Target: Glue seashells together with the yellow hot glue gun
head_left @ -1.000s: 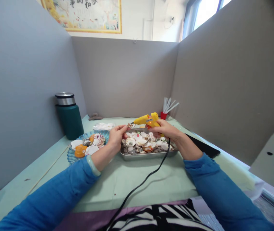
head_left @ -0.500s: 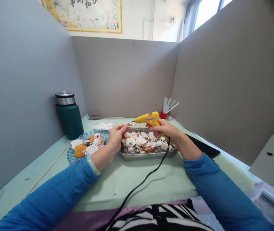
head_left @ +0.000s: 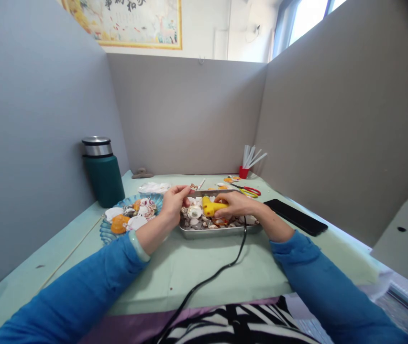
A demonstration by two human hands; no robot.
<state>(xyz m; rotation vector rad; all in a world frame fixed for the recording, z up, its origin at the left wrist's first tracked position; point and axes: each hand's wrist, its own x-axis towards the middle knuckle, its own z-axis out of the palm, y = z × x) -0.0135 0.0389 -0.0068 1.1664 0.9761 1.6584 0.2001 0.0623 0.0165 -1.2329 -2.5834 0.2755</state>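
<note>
My right hand [head_left: 237,203] grips a yellow hot glue gun [head_left: 212,207] low over the metal tray [head_left: 221,233], its black cord [head_left: 214,276] trailing toward me. White, brown and orange seashells [head_left: 193,211] fill the tray. At the tray's back left corner, my left hand [head_left: 175,203] pinches a small brown-patterned shell [head_left: 194,187] between thumb and fingers. A thin white stick [head_left: 202,182] shows just beyond that shell. Left of this hand, a blue shell-shaped dish [head_left: 106,234] holds larger white, orange and patterned shells [head_left: 120,223].
A green bottle [head_left: 104,177] stands at the left partition. Behind the tray lie scissors [head_left: 251,191] and orange shell pieces [head_left: 228,180]. A red cup [head_left: 244,172] holds glue sticks [head_left: 249,156]. A black phone-like slab [head_left: 296,217] lies at right. Grey partitions [head_left: 189,114] enclose the table.
My right hand has lowered the glue gun from above the tray's back edge down over the shells, turning it. My left hand stays in place with the small shell.
</note>
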